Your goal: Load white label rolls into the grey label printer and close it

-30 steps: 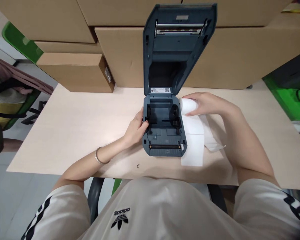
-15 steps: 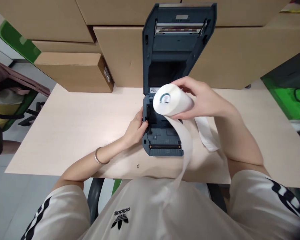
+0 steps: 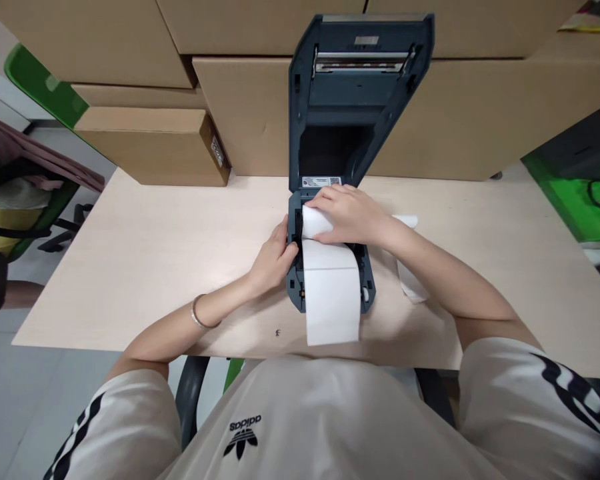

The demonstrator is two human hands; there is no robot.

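A dark blue-grey label printer [image 3: 367, 270] stands on the table with its lid [image 3: 347, 97] raised. Inside its bay sits a white label roll [image 3: 315, 223], and my right hand [image 3: 347, 213] is closed over the top of it. From the roll a strip of blank labels [image 3: 331, 293] runs toward me, over the printer's front edge. My left hand [image 3: 275, 259] grips the left side wall of the printer, thumb on the rim and fingers along the outside. The roll's right part is hidden beneath my right hand.
Behind the printer rise large cardboard boxes [image 3: 250, 120]; a smaller carton [image 3: 145, 150] stands at the back left. A loose white paper piece [image 3: 411, 283] lies right of the printer, partly under my forearm. A tiny dark scrap [image 3: 277, 332] is near the table's front edge.
My right hand has lowered the label roll from above the printer into its bay, turning it crosswise. The label strip now lies flat over the printer's front. My left hand has stayed put.
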